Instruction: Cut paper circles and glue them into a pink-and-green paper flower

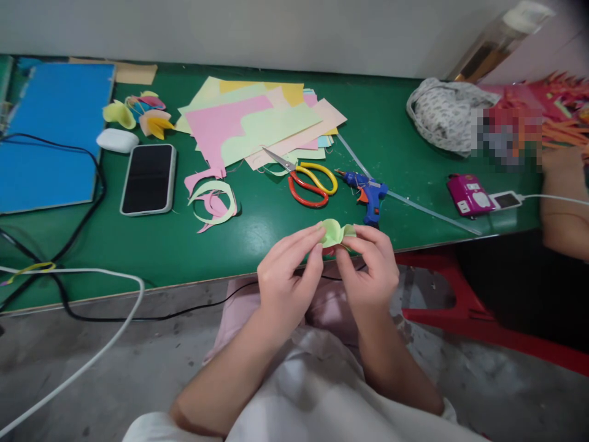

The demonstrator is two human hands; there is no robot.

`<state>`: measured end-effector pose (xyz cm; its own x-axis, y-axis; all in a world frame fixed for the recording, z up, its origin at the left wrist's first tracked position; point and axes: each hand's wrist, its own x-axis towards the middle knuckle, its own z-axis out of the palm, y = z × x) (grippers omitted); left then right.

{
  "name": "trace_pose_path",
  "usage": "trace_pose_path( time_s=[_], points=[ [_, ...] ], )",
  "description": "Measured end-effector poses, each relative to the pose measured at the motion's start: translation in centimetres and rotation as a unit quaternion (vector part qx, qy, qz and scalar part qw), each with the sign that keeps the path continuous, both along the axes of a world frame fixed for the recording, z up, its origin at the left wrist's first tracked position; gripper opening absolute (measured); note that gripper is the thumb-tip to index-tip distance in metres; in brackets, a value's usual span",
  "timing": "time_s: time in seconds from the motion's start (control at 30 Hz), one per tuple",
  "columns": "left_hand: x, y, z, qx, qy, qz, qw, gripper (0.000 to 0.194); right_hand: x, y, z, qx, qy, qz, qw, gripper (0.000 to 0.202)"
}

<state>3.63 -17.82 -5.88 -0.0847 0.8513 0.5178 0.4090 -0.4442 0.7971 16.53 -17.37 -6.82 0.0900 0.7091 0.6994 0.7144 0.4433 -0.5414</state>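
Between my two hands, at the table's front edge, is a small light-green folded paper piece (331, 233) with rounded lobes. My left hand (292, 267) pinches its left side between thumb and fingers. On the other side my right hand (369, 261) grips the right lobe the same way. A bit of red shows under the paper, partly hidden by the fingers. Just beyond my right hand lies a blue glue gun (372, 195). Scissors (310, 182) with red and yellow handles rest partly open beside it.
Coloured paper sheets (276, 126) are piled behind, with curled paper scraps (214, 205) nearer. To the left are a phone (148, 180), a white case (118, 140), paper flowers (138, 113) and a blue board (50, 135). Cables cross the left edge. Another person's arm (564, 202) is at right.
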Motion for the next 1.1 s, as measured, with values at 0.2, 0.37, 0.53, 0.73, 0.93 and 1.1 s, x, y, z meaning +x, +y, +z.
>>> trace_pose_path(
  time_s=[0.2, 0.37, 0.53, 0.73, 0.93, 1.1],
  points=[
    [0.14, 0.02, -0.01, 0.031, 0.009, -0.014, 0.999, 0.025, -0.13, -0.12, 0.07, 0.003, 0.001, -0.003, 1.000, 0.012],
    [0.09, -0.14, -0.10, 0.048, 0.007, -0.021, 0.999, 0.029, -0.15, -0.23, 0.18, -0.001, 0.001, -0.011, 1.000, 0.011],
    [0.10, -0.41, -0.38, 0.035, -0.012, -0.022, 0.999, 0.043, -0.16, -0.28, 0.12, 0.001, 0.007, -0.006, 1.000, 0.012],
    [0.05, -0.33, -0.34, 0.040, -0.010, -0.033, 0.999, 0.038, -0.16, -0.24, 0.06, 0.005, 0.015, 0.005, 1.000, 0.014],
    [-0.02, -0.01, -0.24, 0.062, -0.008, -0.058, 0.996, 0.029, -0.18, -0.27, -0.07, 0.005, 0.011, 0.006, 1.000, 0.014],
    [0.04, 0.07, -0.16, 0.059, -0.005, -0.060, 0.996, 0.024, -0.18, -0.31, -0.12, 0.004, 0.007, 0.010, 1.000, 0.015]
  ],
)
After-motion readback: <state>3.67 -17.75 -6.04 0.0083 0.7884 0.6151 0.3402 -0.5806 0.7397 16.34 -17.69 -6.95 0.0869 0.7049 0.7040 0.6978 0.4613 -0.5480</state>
